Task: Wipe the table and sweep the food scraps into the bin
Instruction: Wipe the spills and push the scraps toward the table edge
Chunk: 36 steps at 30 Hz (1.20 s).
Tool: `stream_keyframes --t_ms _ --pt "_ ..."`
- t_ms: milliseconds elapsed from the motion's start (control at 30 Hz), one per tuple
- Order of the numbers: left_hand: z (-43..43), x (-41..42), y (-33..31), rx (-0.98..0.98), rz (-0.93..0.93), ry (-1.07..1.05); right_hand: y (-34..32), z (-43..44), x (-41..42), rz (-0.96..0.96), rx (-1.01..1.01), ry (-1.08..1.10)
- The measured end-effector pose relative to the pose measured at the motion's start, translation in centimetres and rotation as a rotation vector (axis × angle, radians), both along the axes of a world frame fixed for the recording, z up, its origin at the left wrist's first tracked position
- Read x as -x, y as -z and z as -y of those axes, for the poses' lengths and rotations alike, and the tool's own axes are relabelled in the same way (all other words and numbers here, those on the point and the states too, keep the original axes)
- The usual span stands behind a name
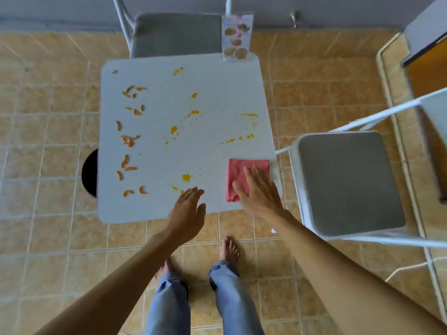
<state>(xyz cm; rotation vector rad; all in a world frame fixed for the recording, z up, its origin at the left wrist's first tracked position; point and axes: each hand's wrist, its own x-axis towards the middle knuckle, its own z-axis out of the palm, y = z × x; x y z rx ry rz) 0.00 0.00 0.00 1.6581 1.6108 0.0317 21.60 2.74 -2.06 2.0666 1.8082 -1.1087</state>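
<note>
Start of wiping. Right hand point(258, 189) spread flat on red cloth point(244, 175) at table's point(217, 93) near right corner; left hand point(188, 206) open, empty, at near edge. Peels point(128, 141) along left side, smears point(186, 177) mid-table. Bin point(90, 172) under left edge. Next, likely: sweep cloth leftward

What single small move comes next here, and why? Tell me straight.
Probably close the right hand on the pink cloth. That hand lies flat and open on it at the table's near right corner, the left hand is empty, and orange scraps and yellow smears remain unwiped toward the left edge, where a dark bin shows below.
</note>
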Motion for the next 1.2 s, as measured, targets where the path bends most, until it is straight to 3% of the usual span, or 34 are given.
stream_keyframes --t_ms 167,500,800,1033,1100,1200 --pt "-0.5 -1.8 5.9 -0.131 -0.007 -0.033 6.2 -2.5 0.1 0.050 -0.047 0.212" --pt "-3.5 -7.1 15.5 -0.407 -0.144 -0.015 12.6 -1.5 -1.3 0.275 -0.513 -0.017" --pt "-2.8 -7.2 17.0 -0.485 -0.187 -0.040 15.2 -6.2 -2.3 0.313 -0.664 -0.088" --pt "-2.7 -7.2 17.0 -0.526 -0.203 -0.043 16.1 -14.0 0.3 0.366 -0.685 0.172" --pt "-2.5 -7.2 17.1 -0.533 -0.210 -0.037 15.9 -14.2 0.9 0.343 -0.687 0.054" --pt "-2.5 -7.1 17.1 -0.537 -0.207 -0.032 15.3 -12.8 -0.7 0.202 -0.739 -0.409"
